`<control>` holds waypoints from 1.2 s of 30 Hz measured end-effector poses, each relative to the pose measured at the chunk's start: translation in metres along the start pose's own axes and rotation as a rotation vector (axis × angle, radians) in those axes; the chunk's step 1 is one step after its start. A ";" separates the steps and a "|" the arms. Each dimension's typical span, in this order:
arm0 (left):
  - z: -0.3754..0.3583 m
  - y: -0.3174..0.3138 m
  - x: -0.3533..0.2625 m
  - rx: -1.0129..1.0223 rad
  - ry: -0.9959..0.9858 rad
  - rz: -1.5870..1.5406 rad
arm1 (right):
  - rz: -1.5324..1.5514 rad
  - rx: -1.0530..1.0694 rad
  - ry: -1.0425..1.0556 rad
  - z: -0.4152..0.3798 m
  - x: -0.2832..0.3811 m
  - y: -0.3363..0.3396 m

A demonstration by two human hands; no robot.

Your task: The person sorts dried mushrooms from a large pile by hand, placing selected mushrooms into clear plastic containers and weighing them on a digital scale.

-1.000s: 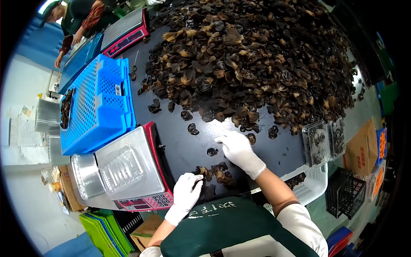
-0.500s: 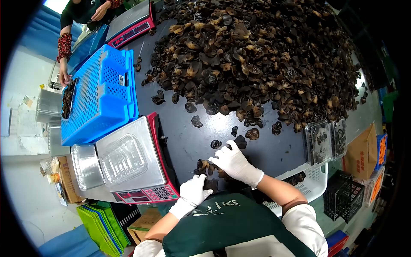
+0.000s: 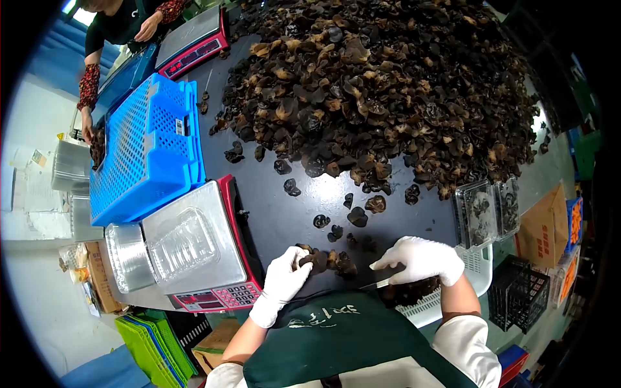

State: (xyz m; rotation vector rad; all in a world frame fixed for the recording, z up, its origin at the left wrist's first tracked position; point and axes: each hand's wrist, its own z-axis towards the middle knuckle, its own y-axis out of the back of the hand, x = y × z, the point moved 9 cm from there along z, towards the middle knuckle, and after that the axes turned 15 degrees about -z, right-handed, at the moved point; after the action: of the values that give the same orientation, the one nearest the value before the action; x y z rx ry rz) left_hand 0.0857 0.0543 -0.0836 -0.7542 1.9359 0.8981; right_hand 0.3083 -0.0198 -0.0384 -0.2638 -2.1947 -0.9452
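My left hand (image 3: 284, 277), in a white glove, is at the near table edge with its fingers closed on a dark brown wood ear mushroom (image 3: 316, 260). Just right of it lies a small cluster of wood ears (image 3: 343, 264). My right hand (image 3: 424, 260), also gloved, hovers over the table edge above the white basket, fingers apart and pointing left; I see nothing in it. Several loose wood ears (image 3: 357, 216) lie farther up the dark table (image 3: 272, 213). A large heap of wood ears (image 3: 375, 97) covers the far side.
At left are a red scale (image 3: 229, 294) with clear plastic trays (image 3: 181, 244), and a blue crate (image 3: 152, 149). Filled clear boxes (image 3: 475, 216) stand at right. Below the edge sits a white basket (image 3: 482, 271). Another person's hand (image 3: 87, 126) reaches behind the crate.
My right hand has moved right and down, away from the mushrooms to the table edge. My left hand has shifted slightly up. Some small wood ears now show where my right hand was.
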 end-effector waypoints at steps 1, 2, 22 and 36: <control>0.003 0.002 -0.006 -0.025 -0.001 0.022 | -0.049 -0.189 0.135 -0.002 0.006 0.004; 0.006 0.003 -0.012 -0.059 -0.040 0.026 | -0.054 -0.321 0.099 -0.003 0.005 0.007; 0.151 -0.012 -0.075 -0.264 -0.408 0.450 | -0.272 -1.362 -0.596 0.027 -0.112 0.078; 0.039 -0.019 -0.031 -0.006 -0.516 0.180 | -0.223 -0.972 0.030 0.039 0.019 -0.011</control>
State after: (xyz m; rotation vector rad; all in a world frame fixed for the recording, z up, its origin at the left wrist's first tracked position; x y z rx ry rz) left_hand 0.1314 0.0804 -0.0767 -0.3075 1.5534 1.0841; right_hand 0.2687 -0.0018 -0.0502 -0.4421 -1.5925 -2.0751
